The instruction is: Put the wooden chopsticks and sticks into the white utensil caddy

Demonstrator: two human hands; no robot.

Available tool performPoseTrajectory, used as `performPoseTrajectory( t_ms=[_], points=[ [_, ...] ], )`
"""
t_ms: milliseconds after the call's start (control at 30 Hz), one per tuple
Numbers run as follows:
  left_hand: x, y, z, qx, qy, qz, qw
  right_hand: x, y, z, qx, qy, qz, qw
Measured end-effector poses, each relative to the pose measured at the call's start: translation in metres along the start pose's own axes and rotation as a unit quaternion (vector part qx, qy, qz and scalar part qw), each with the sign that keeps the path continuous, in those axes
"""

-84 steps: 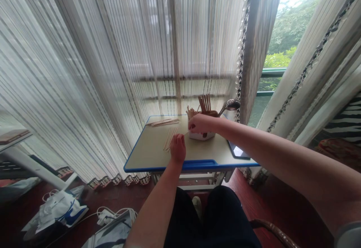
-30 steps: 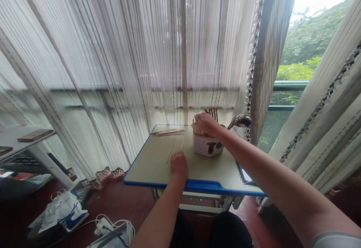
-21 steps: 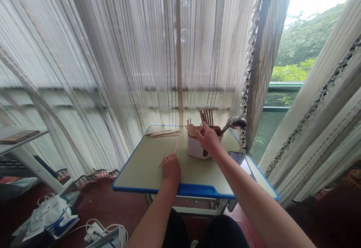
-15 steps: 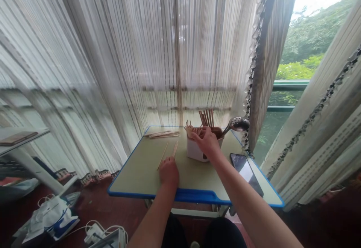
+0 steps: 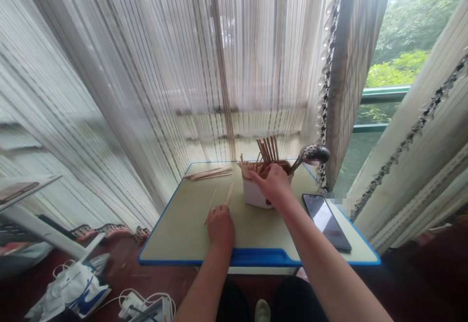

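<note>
A small desk point(image 5: 190, 236) with a blue rim stands in front of me. On it sits a white holder point(image 5: 256, 195) with light chopsticks point(image 5: 246, 168), darker chopsticks point(image 5: 268, 149) and a metal ladle point(image 5: 313, 155). My right hand point(image 5: 272, 184) lies over the holder's rim, fingers curled among the light chopsticks. My left hand point(image 5: 220, 225) rests closed on the desk, at the near ends of a few loose chopsticks point(image 5: 220, 198). Another bundle of chopsticks point(image 5: 207, 173) lies at the far edge.
A dark phone point(image 5: 326, 221) lies on the desk's right side. Striped curtains point(image 5: 164, 68) hang close behind the desk, with a window on the right. On the floor at left are a white bag point(image 5: 78, 288) and cables point(image 5: 141, 302).
My right hand went from the desk surface up to the holder's light chopsticks and stays there. My left hand stayed by the loose chopsticks. The view swung, bringing the phone into sight.
</note>
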State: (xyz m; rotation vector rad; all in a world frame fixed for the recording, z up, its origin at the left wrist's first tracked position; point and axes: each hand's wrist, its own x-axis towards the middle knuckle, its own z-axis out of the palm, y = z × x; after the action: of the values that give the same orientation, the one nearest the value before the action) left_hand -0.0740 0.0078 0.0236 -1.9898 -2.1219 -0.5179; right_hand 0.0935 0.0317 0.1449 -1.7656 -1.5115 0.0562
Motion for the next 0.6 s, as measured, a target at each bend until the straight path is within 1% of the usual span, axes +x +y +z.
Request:
performPoseTrajectory(
  t_ms=[67, 167, 233, 300, 400, 500, 600],
  points=[
    [0.001, 0.000, 0.000, -0.004, -0.001, 0.002, 1.000, -0.002, 0.001, 0.000, 0.000, 0.001, 0.021, 1.000],
    [0.002, -0.001, 0.000, -0.016, -0.003, -0.002, 1.000, -0.003, -0.001, 0.005, 0.034, 0.011, 0.040, 0.999],
    [0.002, -0.002, 0.001, -0.025, -0.001, -0.005, 1.000, -0.003, -0.003, 0.008, 0.046, 0.025, 0.046, 0.998],
    [0.002, -0.003, 0.002, -0.035, 0.001, -0.004, 0.999, -0.003, -0.004, 0.011, 0.044, 0.024, 0.043, 0.998],
    [0.001, -0.005, 0.003, -0.057, 0.001, 0.000, 0.998, 0.002, -0.005, 0.011, 0.051, -0.028, 0.046, 0.997],
    [0.001, -0.007, 0.004, -0.073, 0.006, 0.002, 0.997, 0.012, -0.004, 0.011, 0.080, -0.080, 0.059, 0.992],
    [0.001, -0.008, 0.004, -0.079, 0.006, 0.002, 0.997, 0.021, -0.003, 0.012, 0.135, -0.102, 0.066, 0.983]
  ],
)
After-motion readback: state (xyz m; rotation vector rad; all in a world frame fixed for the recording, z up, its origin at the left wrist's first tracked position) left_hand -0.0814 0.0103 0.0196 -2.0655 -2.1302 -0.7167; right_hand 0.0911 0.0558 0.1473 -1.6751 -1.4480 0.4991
